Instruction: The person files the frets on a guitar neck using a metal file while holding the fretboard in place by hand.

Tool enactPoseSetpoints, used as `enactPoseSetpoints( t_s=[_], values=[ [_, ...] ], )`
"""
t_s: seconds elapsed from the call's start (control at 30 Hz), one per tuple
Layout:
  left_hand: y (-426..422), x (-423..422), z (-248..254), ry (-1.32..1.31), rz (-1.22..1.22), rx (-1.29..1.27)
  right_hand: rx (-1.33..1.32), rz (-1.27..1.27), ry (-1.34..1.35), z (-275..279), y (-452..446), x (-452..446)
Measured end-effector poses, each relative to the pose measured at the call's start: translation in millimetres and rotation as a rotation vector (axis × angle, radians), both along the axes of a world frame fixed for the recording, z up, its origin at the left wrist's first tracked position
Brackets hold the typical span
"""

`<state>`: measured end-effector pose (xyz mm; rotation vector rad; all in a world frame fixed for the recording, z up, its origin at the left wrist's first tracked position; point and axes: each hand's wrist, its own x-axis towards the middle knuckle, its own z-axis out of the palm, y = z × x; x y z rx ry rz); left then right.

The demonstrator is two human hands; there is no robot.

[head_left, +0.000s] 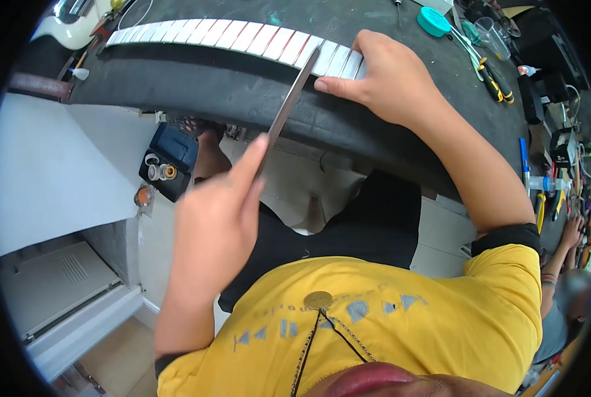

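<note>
A long guitar neck (203, 34) lies across the bench, its face covered in white strips with thin crosswise lines between them, some of them red. My left hand (219, 215), slightly blurred, grips a narrow metal file (285, 112) with the index finger stretched along it. The file's far tip rests on or just over the neck near its right part; contact is hard to tell. My right hand (388, 76) is closed around the neck's right end, thumb on the near edge and fingers on the far side, hiding that end.
The dark bench (196, 76) has a padded near edge. To the right are a teal round container (434, 21), yellow-black pliers (496, 81) and a clear cup (493, 36). A black open box (166, 159) sits below left. Another person's hand (572, 231) is at far right.
</note>
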<state>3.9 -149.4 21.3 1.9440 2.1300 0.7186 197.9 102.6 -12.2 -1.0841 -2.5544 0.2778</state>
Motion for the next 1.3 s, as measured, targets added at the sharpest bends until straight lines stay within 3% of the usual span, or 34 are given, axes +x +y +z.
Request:
enactPoseSetpoints(
  t_s=[0.1,0.37,0.43,0.6,0.7,0.8,0.87,0.97,1.07,1.17,1.3],
  values=[
    [-10.7,-0.7,1.8,-0.009,0.012,-0.037,0.015,-0.001,0.004,-1.1,2.1,1.5],
    [132.1,2.1,-12.5,0.135,-0.097,0.151,-0.010,-0.002,-0.016,0.9,0.2,1.4],
    [121.8,2.7,-10.9,0.122,-0.068,0.127,-0.008,0.005,0.006,-0.6,2.1,2.2],
    [3.4,-2.5,-0.1,0.060,-0.025,0.031,-0.041,-0.006,-0.002,4.8,0.6,1.0],
    [-8.3,-3.1,-0.5,-0.008,-0.003,-0.002,-0.044,-0.011,-0.019,3.8,0.6,1.2],
    [41.7,0.6,2.4,0.093,-0.041,0.010,-0.027,-0.013,-0.016,4.9,-2.6,0.3],
    [96.3,-2.0,-16.1,-0.001,-0.121,0.182,-0.013,-0.014,-0.012,5.1,-3.6,0.9],
    [149.1,-6.1,-14.7,-0.366,-0.072,0.152,-0.010,-0.005,-0.016,6.7,-2.1,0.7],
    [116.0,-15.5,5.9,-0.518,-0.053,0.107,-0.018,-0.008,-0.020,7.1,-4.3,1.8],
    [50.4,-8.1,19.8,-0.609,0.100,-0.151,-0.007,0.008,-0.007,3.7,-1.3,1.5],
    [-14.9,1.1,-3.3,-0.348,-0.078,-0.092,-0.025,0.016,-0.001,4.7,-1.0,1.2]
  ],
)
